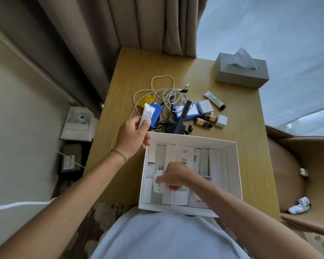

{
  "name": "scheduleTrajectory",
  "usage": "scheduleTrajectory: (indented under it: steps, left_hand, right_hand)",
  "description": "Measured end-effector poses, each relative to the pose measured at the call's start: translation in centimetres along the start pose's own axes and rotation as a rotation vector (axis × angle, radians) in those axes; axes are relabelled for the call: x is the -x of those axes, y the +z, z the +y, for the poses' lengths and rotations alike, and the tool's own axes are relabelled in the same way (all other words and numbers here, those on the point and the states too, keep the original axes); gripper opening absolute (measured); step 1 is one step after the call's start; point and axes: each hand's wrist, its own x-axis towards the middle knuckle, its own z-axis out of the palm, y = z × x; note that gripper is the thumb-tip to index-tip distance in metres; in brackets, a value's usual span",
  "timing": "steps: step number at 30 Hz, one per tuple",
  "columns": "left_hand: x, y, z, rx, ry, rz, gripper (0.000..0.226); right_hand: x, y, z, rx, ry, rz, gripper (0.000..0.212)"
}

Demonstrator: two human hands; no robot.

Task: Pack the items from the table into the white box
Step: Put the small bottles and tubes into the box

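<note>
- Box [232, 165]: white, open, at the near edge of the worktop [251, 156]; flat white packets line its floor.
- Right hand [176, 176]: inside the box at its left side, fingers curled, pinching a white plug adapter [158, 181] with its prongs pointing far.
- Left hand [133, 137]: above the far left corner of the box, fingers curled round the lower end of a white tube [147, 114].
- Items on the worktop beyond the box: tangled white cables [165, 92], yellow sachet [147, 100], two blue cases [155, 114], black comb [183, 114], two brown bottles [204, 122], white cube charger [205, 106], small white plug [221, 120], second tube [214, 100] with black cap.
- Tissue box [241, 71]: grey, at the far right corner.
</note>
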Motion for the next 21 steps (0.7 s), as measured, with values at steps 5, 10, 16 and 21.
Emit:
scheduleTrajectory:
  steps: [5, 10, 16, 21]
  left_hand:
    - [0.9, -0.5, -0.1, 0.023, -0.019, -0.007, 0.021]
    - [1.4, -0.9, 0.6, -0.022, -0.004, 0.010, 0.022]
    - [1.9, -0.4, 2.0, -0.036, 0.035, -0.033, 0.021]
    - [2.0, 1.0, 2.2, -0.163, 0.072, -0.085, 0.013]
  right_hand:
    - [0.4, 1.0, -0.8, 0.167, 0.025, -0.014, 0.034]
    - [0.5, 1.5, -1.5, 0.231, 0.033, -0.011, 0.037]
    - [0.8, 2.7, -1.8, 0.294, 0.044, -0.058, 0.039]
    - [0.9, 2.7, -1.3, 0.317, 0.016, -0.046, 0.059]
